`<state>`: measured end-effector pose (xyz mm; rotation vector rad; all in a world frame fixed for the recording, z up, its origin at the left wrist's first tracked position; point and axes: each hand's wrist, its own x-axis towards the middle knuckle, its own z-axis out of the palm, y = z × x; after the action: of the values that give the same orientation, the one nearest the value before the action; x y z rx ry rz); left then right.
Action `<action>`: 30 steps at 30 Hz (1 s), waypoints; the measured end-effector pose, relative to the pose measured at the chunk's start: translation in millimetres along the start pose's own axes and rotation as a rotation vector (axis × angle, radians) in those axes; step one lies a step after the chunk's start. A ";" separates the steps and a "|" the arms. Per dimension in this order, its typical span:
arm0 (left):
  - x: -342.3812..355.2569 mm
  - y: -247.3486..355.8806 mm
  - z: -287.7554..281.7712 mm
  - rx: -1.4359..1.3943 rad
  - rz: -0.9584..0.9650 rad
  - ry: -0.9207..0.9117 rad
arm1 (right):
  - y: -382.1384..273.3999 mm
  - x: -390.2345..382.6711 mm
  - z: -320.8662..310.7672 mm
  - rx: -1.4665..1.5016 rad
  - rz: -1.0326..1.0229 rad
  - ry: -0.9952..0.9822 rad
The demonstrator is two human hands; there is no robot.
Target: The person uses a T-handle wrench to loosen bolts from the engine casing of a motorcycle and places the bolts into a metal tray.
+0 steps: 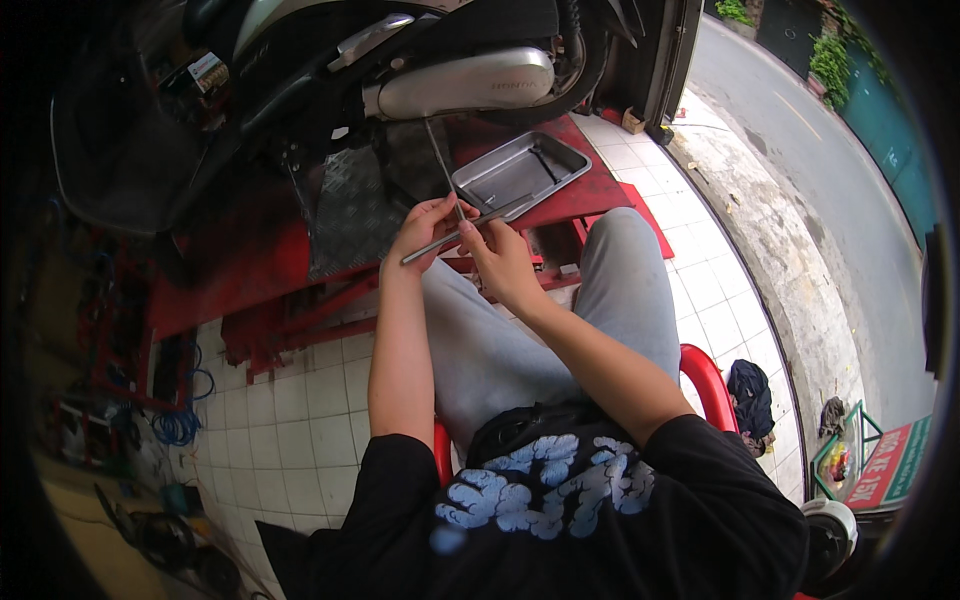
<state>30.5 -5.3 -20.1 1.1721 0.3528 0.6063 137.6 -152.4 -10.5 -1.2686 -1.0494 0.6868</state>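
Observation:
Both my hands meet in front of my knees around a T-handle wrench (440, 157). Its long thin shaft points up and away toward the scooter's silver engine side cover (470, 82). The crossbar lies slanted between my hands. My left hand (420, 232) is closed around the wrench where shaft and bar join, its palm under the bar. Fingers of my right hand (502, 262) pinch the same joint from the right. Just beyond them, a shallow metal tray (490, 168) rests on the red lift platform (597, 190), with a dark thin rod-like piece (545, 165) inside.
The scooter (290, 110) stands on the platform across the top left. A red stool (708, 385) is under me on white tiles. Blue hose (178, 428) coils at the left. Dark cloth (752, 400) lies at the right, near a sign (885, 465) and the street (770, 110).

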 end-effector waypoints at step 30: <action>-5.4 22.0 13.6 0.062 -0.192 0.087 | -19.6 -6.0 -5.3 -0.218 0.059 0.059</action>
<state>28.2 -13.2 5.0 1.1579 0.5546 0.4818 137.5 -164.0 7.2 -1.5042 -1.0626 0.5871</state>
